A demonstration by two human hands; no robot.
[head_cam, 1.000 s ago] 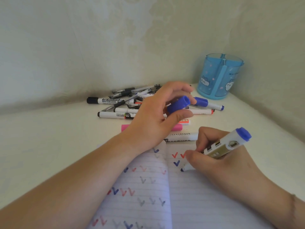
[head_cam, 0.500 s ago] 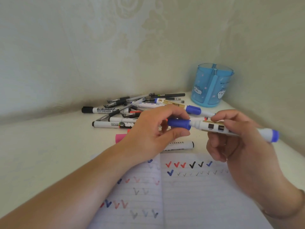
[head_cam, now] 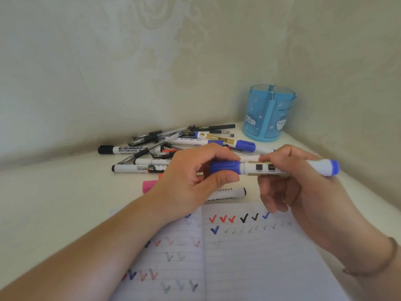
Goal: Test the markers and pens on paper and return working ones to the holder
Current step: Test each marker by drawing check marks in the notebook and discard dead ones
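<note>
A blue-and-white marker [head_cam: 312,167] lies level in the air above the open notebook [head_cam: 249,257]. My right hand [head_cam: 288,187] grips its barrel. My left hand [head_cam: 193,181] pinches the blue cap [head_cam: 225,167], which sits on the marker's left end. The lined pages carry rows of red, black and blue tick marks. The blue see-through holder [head_cam: 269,114] with cat pictures stands at the back right corner, and I see nothing inside it. A pile of pens and markers [head_cam: 173,146] lies behind my hands.
A pink highlighter [head_cam: 149,185] and a white marker with a black cap [head_cam: 230,193] lie just beyond the notebook, partly hidden by my left hand. Pale walls close the desk at the back and right. A bracelet circles my right wrist.
My right hand lifted the marker off the page and turned it level. My left hand brought the blue cap to the tip and pushed it on. A new blue tick shows on the right page.
</note>
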